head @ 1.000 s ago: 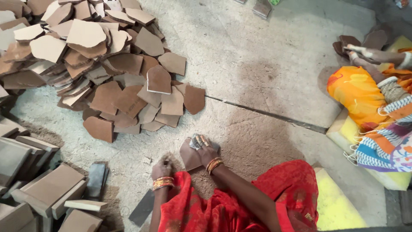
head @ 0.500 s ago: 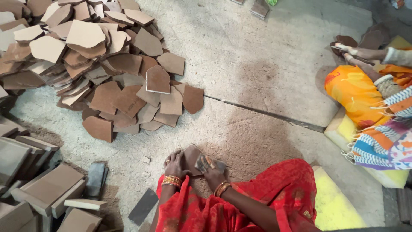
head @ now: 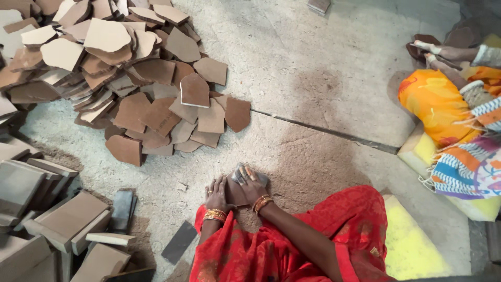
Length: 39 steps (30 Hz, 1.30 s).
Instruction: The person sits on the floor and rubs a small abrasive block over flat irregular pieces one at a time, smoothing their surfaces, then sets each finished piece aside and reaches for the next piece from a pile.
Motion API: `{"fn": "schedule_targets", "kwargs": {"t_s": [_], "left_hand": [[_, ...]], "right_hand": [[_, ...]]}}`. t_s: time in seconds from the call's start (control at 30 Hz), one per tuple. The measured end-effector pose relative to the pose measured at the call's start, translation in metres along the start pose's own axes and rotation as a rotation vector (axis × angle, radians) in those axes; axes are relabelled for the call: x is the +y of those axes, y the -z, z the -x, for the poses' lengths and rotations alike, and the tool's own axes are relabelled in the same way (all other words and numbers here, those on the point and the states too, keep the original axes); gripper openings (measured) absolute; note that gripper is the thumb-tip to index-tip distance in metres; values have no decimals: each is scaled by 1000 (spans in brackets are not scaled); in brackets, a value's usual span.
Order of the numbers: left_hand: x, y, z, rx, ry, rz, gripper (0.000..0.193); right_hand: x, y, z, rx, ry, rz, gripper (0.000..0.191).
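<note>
- A wide heap of flat brown broken-edged clay pieces [head: 141, 89] is lying on the dusty grey concrete floor [head: 323, 78], well apart from the hands.
- The right hand [head: 249, 184] is pressing down, fingers curled over a small brown flat piece [head: 237, 192] on the floor.
- The left hand [head: 216, 194] is touching that piece's edge, fingers loosely bent.

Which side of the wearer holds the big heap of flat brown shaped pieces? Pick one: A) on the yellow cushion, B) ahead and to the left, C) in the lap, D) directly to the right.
B: the heap of brown pieces spreads over the floor ahead and left of the left hand and right hand, which rest on one flat brown piece near the knees.
</note>
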<state>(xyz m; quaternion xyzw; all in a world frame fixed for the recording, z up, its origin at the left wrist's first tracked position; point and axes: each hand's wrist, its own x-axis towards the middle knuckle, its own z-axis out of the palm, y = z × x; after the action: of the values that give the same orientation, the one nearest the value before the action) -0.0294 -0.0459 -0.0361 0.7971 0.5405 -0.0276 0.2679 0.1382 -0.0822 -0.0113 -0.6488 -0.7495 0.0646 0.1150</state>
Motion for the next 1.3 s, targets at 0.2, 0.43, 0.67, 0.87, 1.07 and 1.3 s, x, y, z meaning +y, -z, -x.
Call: {"fn": "schedule_targets", "kwargs": {"t_s": [0.2,0.43,0.67,0.87,1.07,1.3], "left_hand": [[2,2,0,-43,28,34,134],[3,0,-1,-20,18,40,138],[-12,-15,26,249,-132,155,114],[-46,-54,83,420,-35,259,30],[-68,-64,106,300,-80,393,26],[-68,-57,105,233,-85,304,44]], "right_hand": [[-7,2,67,-7,-9,-1,63],[-3,0,30,-111,-59,51,52],[2,2,7,-183,-86,37,50],[1,-13,77,88,55,23,55],[2,-17,70,101,61,13,42],[-2,-11,15,-235,-56,124,32]]}}
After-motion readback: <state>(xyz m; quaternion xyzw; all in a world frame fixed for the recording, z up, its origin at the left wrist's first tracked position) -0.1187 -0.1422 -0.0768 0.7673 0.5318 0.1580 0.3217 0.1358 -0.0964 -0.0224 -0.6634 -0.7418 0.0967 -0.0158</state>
